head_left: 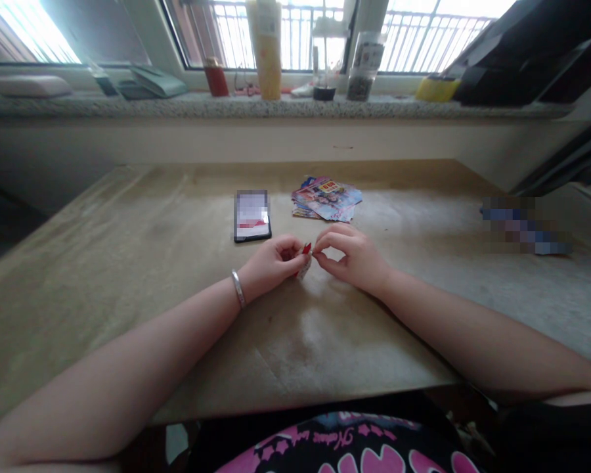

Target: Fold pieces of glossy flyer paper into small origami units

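Low over the middle of the table, a small red-and-white piece that looks like folded paper [304, 261] is held by my left hand [274, 263], between thumb and curled fingers. A silver bangle circles that wrist. My right hand [349, 255] makes a pinch, with thumb and forefinger tips at the right edge of the same piece. How much lies between those tips is too small to see clearly. Just beyond the hands lies a loose pile of colourful printed cards or leaflets [328, 199]. A dark-edged phone [253, 217] with a lit, blurred screen rests behind my left hand.
The pale table [128, 276] reaches back to a wall below a speckled windowsill [152, 107]. On the sill stand a tall yellowish bottle [266, 52], a red container [216, 77], a clear jar [364, 69] and a yellow object [437, 89]. A blurred bluish item [525, 226] lies at right.
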Tool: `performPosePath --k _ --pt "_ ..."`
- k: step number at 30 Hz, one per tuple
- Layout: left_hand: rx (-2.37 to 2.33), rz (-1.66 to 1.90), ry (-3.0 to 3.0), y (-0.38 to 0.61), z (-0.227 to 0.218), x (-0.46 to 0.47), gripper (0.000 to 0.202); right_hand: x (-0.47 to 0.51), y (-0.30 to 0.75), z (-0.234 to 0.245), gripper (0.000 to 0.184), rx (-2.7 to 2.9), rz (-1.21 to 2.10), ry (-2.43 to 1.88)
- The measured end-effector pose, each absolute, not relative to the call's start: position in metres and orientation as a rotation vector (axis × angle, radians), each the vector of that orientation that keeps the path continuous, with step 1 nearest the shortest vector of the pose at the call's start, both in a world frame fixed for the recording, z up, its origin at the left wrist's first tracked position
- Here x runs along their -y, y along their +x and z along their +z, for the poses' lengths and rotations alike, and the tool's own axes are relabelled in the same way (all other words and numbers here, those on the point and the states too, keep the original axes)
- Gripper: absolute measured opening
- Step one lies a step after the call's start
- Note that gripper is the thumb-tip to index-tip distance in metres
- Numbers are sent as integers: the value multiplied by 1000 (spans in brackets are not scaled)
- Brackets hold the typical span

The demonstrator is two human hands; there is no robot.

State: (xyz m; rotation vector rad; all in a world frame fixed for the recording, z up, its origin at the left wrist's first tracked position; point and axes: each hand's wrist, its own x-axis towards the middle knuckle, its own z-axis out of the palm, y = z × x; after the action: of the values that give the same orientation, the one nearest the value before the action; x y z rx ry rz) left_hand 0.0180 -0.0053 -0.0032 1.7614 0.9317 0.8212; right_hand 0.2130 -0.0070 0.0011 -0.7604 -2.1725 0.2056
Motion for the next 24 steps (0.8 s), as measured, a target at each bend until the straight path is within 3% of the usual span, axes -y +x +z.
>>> performPosePath --k 24 --pt "-1050 887 1638 24 3 11 28 4 210 -5 5 2101 242 -788"
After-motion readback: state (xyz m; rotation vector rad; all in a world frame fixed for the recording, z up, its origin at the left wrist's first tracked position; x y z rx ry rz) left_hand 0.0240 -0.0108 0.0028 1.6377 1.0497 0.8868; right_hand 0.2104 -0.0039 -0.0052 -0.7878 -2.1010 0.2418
